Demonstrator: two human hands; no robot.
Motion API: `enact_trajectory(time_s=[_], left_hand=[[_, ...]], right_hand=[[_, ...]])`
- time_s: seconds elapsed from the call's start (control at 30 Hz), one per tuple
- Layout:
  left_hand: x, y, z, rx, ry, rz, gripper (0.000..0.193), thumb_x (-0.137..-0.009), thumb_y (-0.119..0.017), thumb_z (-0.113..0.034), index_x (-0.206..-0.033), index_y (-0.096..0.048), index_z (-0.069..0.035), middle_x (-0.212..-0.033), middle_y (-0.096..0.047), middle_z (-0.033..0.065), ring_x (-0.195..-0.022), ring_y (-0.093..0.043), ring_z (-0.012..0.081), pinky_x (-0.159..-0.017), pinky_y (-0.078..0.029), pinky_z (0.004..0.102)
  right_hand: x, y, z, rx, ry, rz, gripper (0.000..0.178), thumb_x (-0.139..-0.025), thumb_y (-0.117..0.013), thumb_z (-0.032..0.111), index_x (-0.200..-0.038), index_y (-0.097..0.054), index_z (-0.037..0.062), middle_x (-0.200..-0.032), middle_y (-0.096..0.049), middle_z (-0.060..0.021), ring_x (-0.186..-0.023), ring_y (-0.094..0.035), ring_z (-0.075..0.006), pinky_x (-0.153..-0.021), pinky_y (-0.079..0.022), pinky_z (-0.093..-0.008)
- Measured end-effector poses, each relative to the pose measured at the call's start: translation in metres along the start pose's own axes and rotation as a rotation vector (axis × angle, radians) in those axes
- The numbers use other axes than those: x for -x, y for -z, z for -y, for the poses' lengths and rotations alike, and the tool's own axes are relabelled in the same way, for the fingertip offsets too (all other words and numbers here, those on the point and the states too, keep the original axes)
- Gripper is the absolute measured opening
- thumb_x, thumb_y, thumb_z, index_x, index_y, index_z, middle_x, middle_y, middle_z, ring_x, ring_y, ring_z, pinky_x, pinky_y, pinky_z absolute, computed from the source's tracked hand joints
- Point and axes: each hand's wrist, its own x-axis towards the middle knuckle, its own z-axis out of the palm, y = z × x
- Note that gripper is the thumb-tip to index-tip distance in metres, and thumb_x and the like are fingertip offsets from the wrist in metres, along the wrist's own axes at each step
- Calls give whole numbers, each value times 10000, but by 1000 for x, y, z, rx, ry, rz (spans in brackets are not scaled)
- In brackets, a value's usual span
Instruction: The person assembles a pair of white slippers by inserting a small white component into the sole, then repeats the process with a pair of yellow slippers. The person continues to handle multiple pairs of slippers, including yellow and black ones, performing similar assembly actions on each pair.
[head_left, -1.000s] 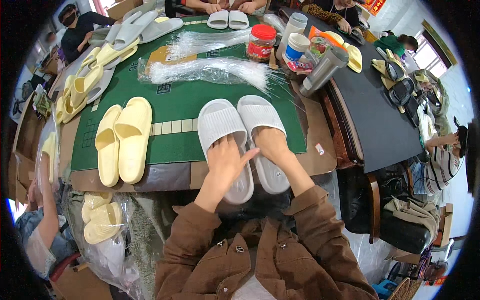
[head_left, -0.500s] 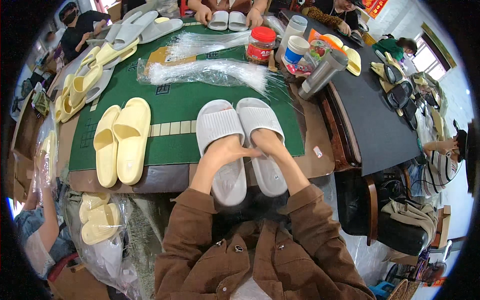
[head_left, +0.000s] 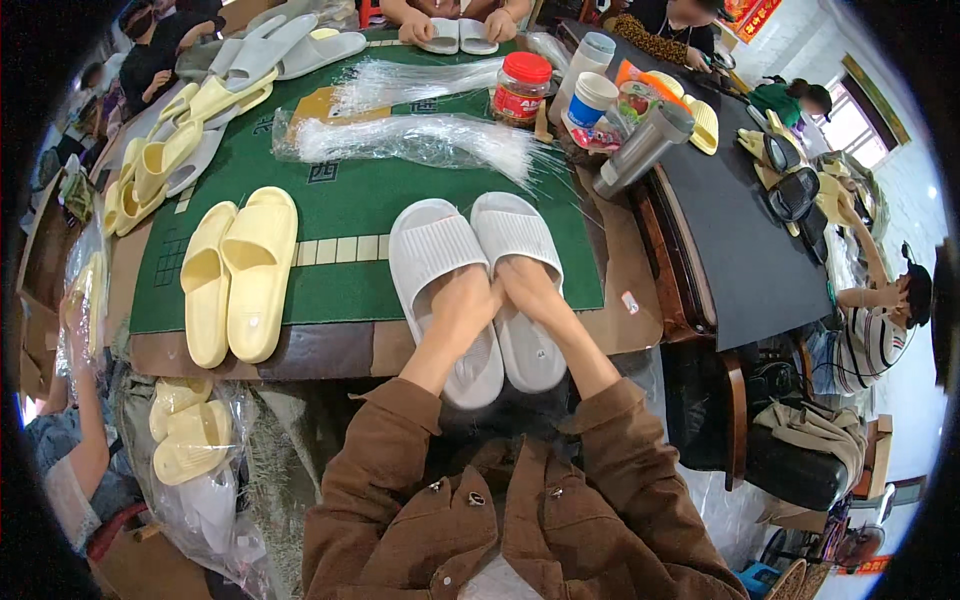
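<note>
Two pale grey ribbed slippers lie side by side before me, toes on the green mat, heels reaching past the table's near edge. My left hand (head_left: 463, 308) reaches under the strap of the left grey slipper (head_left: 430, 245), closed at its inner side. My right hand (head_left: 530, 287) does likewise in the right grey slipper (head_left: 516, 235). The hands meet at the gap between the two straps. Most fingertips are hidden under the straps, and I cannot see whether a tie is between them. To the left lies a pair of pale yellow slippers (head_left: 262, 285), toes pointing away.
Bundles of clear plastic ties (head_left: 410, 140) lie across the green mat (head_left: 350, 215). Beyond stand a red-lidded jar (head_left: 520, 90), a paper cup (head_left: 590, 100) and a steel flask (head_left: 645, 150). More slippers (head_left: 160, 165) line the left edge. Co-workers sit around; one handles grey slippers (head_left: 460, 36) opposite.
My left thumb, stretched toward the right slipper before, has drawn in, and my hands now meet between the straps. The right hand has shifted slightly left. The grey pair stays nearly in place.
</note>
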Motion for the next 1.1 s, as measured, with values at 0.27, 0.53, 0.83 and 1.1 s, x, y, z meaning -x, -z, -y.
enact_trajectory(time_s=[0.27, 0.53, 0.83, 1.1], left_hand=[[0, 6, -1, -8, 76, 180, 513, -882, -540, -397, -1050, -601, 84, -1025, -623, 317, -938, -616, 456, -817, -489, 510], [1, 2, -5, -8, 54, 29, 491, -866, -549, -391, -955, -640, 83, -957, -636, 307, -908, -629, 427, -826, -487, 481], [0, 0, 2, -36, 1, -4, 502, -851, -549, -408, -914, -662, 77, -885, -649, 294, -834, -644, 422, -785, -500, 484], [-1, 2, -2, -67, 27, 56, 487, -849, -567, -368, -982, -636, 95, -947, -638, 296, -889, -631, 426, -819, -487, 483]], right_hand=[[39, 48, 46, -83, -3, -83, 175, -911, -545, 107, -886, -628, -45, -798, -661, -160, -681, -678, -212, -595, -499, -307], [-92, 40, 23, 481, 117, -137, 292, -822, -667, 302, -897, -702, 21, -876, -700, -139, -780, -681, -270, -694, -518, -388], [-123, 11, 18, 608, -114, 14, 280, -725, -729, 314, -836, -719, 57, -810, -703, -155, -812, -683, -313, -744, -529, -410], [-105, 14, 33, 84, 152, 35, 213, -770, -663, 194, -858, -705, 5, -721, -682, -125, -671, -653, -190, -677, -517, -331]])
